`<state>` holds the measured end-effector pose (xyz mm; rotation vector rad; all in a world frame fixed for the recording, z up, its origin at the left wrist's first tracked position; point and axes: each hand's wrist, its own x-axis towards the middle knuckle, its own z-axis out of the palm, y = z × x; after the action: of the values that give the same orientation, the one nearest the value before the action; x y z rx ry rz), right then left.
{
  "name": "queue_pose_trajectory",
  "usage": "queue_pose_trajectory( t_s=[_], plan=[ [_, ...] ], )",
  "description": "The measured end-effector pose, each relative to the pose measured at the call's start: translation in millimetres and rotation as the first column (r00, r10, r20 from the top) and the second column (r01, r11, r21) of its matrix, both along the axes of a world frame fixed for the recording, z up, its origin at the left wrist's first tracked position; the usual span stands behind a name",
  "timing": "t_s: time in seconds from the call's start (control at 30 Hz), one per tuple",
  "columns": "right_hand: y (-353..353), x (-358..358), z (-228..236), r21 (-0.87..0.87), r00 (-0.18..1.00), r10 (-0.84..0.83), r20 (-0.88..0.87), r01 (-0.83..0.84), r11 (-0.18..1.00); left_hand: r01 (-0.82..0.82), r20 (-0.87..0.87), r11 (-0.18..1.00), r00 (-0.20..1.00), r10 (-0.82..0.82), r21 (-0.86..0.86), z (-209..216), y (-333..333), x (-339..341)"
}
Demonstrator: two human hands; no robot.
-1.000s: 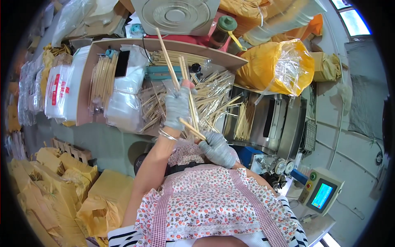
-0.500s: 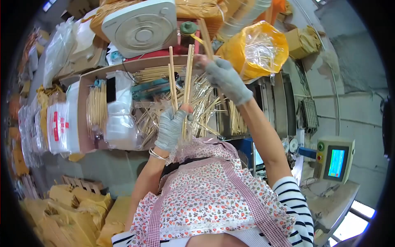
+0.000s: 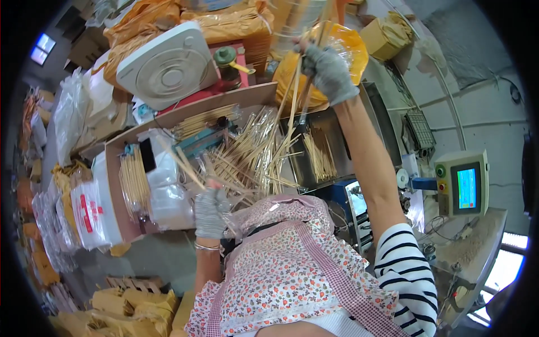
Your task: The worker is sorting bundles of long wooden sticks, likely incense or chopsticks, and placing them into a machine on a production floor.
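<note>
My right hand (image 3: 328, 73), in a grey knitted glove, is raised in front of the yellow bag (image 3: 359, 50) and closed round several long wooden chopsticks (image 3: 294, 92). Their lower ends hang down over the box. Low by the apron, my left hand (image 3: 211, 213), gloved as well and smeared by motion, grips a few chopsticks (image 3: 190, 170) that point up and to the left. Crinkled clear plastic shows beside its fingers. Beyond both hands lies a jumbled heap of chopsticks (image 3: 247, 151), many in clear wrappers, inside a cardboard box (image 3: 185, 112).
A dark phone (image 3: 147, 154) rests beside a chopstick bundle (image 3: 133, 182) and clear plastic sleeves (image 3: 167, 196). Behind the box stand a white fan (image 3: 168, 67) and a green-topped container (image 3: 225, 59). At right are a metal tray with chopsticks (image 3: 319, 154) and a control panel (image 3: 463, 185).
My right hand has moved up and away, toward the yellow bag, with its chopsticks. My left hand has dropped nearer the apron, its chopsticks now leaning left. The whole view has shifted.
</note>
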<state>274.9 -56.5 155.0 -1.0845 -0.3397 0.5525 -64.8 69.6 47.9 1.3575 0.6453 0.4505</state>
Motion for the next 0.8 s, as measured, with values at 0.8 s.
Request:
queue_pose_trajectory(
  t_s=[0.8],
  plan=[
    [-15.5, -58.6, -15.1, 0.001, 0.996, 0.09, 0.029, -0.09, 0.996, -0.031, 0.089, 0.743, 0.989, 0.122, -0.669, 25.0, 14.3, 42.5]
  ],
)
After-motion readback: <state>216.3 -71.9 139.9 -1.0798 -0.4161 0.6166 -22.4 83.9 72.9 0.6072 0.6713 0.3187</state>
